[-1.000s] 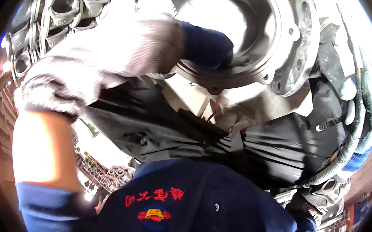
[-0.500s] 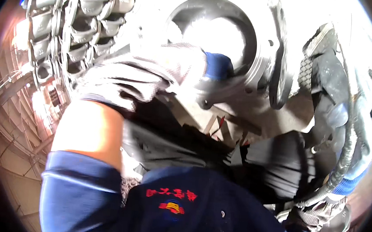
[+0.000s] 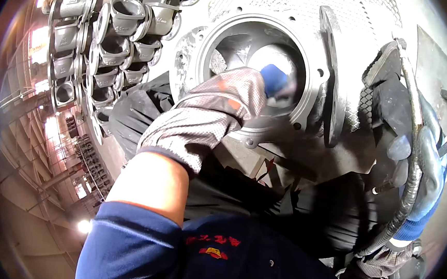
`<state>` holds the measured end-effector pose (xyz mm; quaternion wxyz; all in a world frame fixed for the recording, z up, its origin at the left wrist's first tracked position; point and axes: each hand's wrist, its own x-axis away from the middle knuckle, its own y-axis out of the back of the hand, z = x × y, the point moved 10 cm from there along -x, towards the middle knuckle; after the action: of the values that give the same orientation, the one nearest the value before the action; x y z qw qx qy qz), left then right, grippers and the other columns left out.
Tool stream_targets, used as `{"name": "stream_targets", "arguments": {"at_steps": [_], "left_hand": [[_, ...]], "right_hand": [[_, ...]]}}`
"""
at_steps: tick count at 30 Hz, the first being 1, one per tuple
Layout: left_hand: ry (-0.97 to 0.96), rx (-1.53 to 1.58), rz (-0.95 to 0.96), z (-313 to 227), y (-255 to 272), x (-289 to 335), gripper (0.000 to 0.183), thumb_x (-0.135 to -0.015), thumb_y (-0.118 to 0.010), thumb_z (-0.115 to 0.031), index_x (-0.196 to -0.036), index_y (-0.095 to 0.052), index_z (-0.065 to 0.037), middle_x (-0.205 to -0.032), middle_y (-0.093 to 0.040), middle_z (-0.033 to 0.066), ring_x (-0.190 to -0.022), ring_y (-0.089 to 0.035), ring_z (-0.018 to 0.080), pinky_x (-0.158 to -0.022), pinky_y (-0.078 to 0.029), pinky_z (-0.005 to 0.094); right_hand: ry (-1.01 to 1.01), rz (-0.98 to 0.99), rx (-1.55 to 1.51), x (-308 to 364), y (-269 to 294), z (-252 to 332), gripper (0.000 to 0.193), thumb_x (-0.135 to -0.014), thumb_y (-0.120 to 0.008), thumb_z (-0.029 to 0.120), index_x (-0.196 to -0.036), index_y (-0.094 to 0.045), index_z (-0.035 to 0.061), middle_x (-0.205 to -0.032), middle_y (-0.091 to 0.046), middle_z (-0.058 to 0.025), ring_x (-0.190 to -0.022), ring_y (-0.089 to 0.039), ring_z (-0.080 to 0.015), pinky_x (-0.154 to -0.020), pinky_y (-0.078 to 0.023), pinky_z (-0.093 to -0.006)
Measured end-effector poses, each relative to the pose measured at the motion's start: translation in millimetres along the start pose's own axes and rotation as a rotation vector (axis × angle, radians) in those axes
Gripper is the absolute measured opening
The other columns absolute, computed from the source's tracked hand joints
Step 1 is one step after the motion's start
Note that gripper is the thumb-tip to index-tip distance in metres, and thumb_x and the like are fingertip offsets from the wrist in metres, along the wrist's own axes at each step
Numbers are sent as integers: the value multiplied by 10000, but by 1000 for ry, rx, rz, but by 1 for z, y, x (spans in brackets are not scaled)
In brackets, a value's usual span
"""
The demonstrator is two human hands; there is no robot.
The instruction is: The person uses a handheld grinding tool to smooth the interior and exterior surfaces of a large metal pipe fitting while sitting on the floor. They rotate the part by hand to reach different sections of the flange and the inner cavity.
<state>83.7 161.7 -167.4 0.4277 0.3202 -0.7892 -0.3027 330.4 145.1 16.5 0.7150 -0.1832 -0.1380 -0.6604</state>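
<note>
A grey cast-metal valve body [image 3: 204,65] with a wide round opening and bolt holes stands before me. My left hand [image 3: 281,91], in a glove with a blue cuff, reaches down into that opening. Its fingers are blurred and partly hidden, so their grip cannot be made out. A checked sleeve cover [image 3: 204,112] wraps the left forearm. At the right, my right hand [image 3: 428,172], in a grey-blue glove, has its fingers wrapped round a dark hand-held power tool [image 3: 392,94]. A ribbed hose [image 3: 404,204] runs along the tool and past the wrist.
Several grey flanged castings [image 3: 113,49] are stacked at the far left. An upright flange [image 3: 334,80] stands right of the opening. Wire mesh [image 3: 305,1] lies behind. My dark trouser legs [image 3: 328,204] are below the casting, and a grey panel [image 3: 436,66] is at the right.
The view has shifted, bringing the casting lower in the picture. My left forearm has swung rightward and the hand sits further inside the opening. The right hand keeps its hold on the power tool.
</note>
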Motion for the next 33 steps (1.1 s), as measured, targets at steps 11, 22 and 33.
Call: {"name": "stream_targets", "arguments": {"at_steps": [11, 22, 33], "left_hand": [[-82, 511, -669, -27, 98, 69, 194, -867, -510, -86, -984, -597, 42, -844, -634, 98, -729, -606, 182, -661, -478, 284], [159, 82, -946, -56, 167, 118, 334, -849, -512, -28, -1169, -605, -45, -894, -683, 136, -731, -659, 235, -644, -526, 306], [-241, -122, -144, -142, 20, 218, 512, -589, -465, -2, -1058, -649, -95, -942, -658, 118, -879, -624, 314, -731, -509, 397]], "right_hand": [[502, 197, 210, 4, 7, 16, 384, -934, -440, 140, -1236, -498, -89, -854, -647, -117, -516, -510, -52, -493, -397, -154], [519, 294, -65, 11, 14, 13, 333, -970, -393, 203, -1152, -582, -3, -879, -682, -171, -594, -551, -97, -619, -464, -205], [204, 363, -411, 12, 8, -11, 258, -907, -548, 97, -1132, -541, -30, -900, -666, -145, -674, -575, -115, -623, -479, -222]]}}
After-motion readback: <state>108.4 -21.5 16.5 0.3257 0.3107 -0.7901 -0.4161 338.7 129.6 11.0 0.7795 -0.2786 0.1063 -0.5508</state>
